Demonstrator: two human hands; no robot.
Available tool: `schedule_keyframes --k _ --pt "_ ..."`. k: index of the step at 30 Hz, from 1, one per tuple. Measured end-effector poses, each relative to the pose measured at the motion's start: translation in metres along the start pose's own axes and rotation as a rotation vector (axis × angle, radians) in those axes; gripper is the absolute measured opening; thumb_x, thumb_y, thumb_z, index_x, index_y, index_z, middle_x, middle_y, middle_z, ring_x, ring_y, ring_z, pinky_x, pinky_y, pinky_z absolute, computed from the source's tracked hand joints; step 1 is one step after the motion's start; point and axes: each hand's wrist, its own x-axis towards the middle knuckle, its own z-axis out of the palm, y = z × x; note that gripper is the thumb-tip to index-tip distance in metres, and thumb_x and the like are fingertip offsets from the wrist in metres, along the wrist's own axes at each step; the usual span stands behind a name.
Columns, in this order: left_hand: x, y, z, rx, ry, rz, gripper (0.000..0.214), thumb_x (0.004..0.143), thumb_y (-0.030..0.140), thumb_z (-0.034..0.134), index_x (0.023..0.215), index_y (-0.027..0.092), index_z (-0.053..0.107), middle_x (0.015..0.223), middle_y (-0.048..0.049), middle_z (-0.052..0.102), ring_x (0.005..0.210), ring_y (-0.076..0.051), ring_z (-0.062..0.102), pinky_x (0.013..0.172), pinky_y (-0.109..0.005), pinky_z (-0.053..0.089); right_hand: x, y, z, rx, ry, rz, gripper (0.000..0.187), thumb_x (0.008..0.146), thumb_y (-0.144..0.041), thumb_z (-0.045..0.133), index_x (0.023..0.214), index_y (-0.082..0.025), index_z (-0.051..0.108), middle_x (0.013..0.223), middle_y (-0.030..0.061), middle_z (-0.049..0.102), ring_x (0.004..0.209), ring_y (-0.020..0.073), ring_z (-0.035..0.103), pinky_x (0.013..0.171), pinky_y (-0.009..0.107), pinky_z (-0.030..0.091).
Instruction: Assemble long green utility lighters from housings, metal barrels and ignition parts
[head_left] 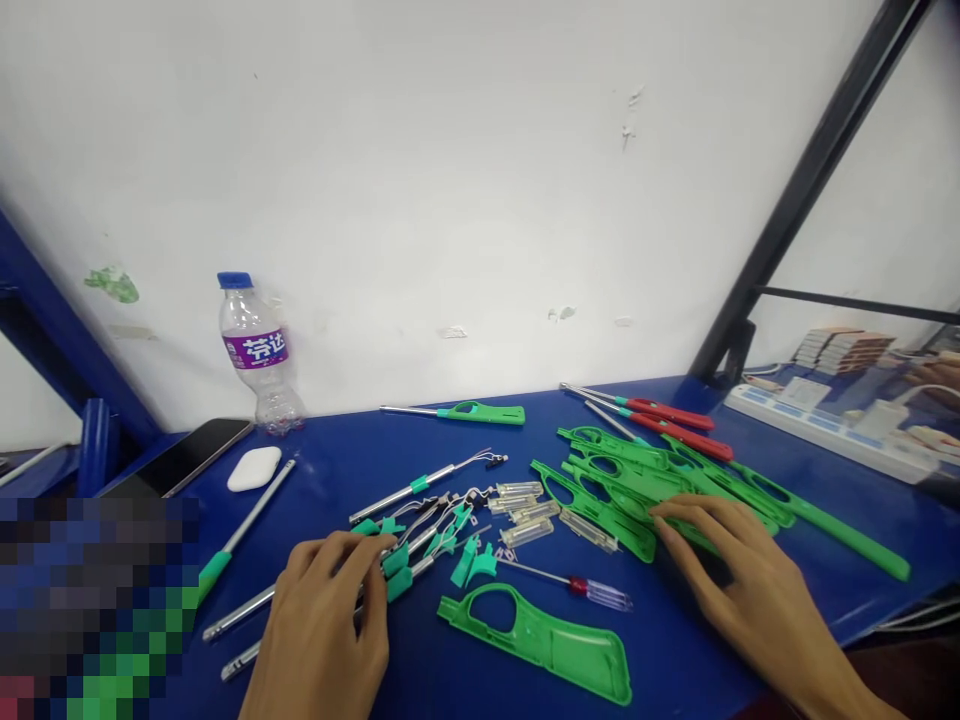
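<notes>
My left hand [322, 620] rests on a cluster of metal tubes with green collars and wires [420, 520], its fingers curled over them near the blue table's front. My right hand [739, 570] lies flat with fingers spread on a pile of green plastic lighter shells [637, 480]. One green shell half [540, 635] lies alone between my hands. A small screwdriver with a red and clear handle [585, 588] lies just behind it. Several small clear tanks [521, 510] sit in the middle.
A water bottle [255, 350], a phone [187, 455] and a white earbud case [253, 468] stand at the back left. An assembled green lighter [465, 412] lies by the wall, red-handled ones [660, 420] farther right. A power strip [825, 425] is at the right.
</notes>
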Motion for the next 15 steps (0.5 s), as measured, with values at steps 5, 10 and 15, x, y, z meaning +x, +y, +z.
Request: schedule_keyframes --k 5,10,15 --pt "-0.001 0.002 0.001 0.029 -0.080 -0.005 0.033 0.107 0.030 0.044 0.114 0.024 0.076 0.105 -0.0057 0.076 0.098 -0.027 0.069 0.081 -0.039 0.059 -0.006 0.000 0.002 0.002 -0.037 0.001 0.026 0.110 -0.048 0.054 0.118 -0.029 0.071 0.116 0.0047 0.071 0.109 0.0276 0.066 0.098 0.045 0.049" --pt "-0.005 0.009 -0.009 0.197 -0.089 0.070 0.034 0.104 0.023 0.044 0.112 0.026 0.077 0.109 -0.0070 0.078 0.100 -0.029 0.073 0.091 -0.043 0.058 -0.008 0.004 0.003 0.009 -0.059 -0.010 0.031 0.110 -0.052 0.053 0.117 -0.029 0.071 0.115 0.0035 0.072 0.107 0.0264 0.068 0.096 0.043 0.049" --pt "-0.012 0.012 -0.022 0.310 -0.272 0.100 0.037 0.104 0.022 0.044 0.115 0.028 0.079 0.110 -0.0082 0.078 0.099 -0.031 0.075 0.077 -0.041 0.060 -0.009 0.005 0.003 0.009 -0.039 -0.028 0.033 0.110 -0.054 0.052 0.109 -0.029 0.073 0.109 0.0029 0.075 0.100 0.0262 0.071 0.092 0.044 0.050"
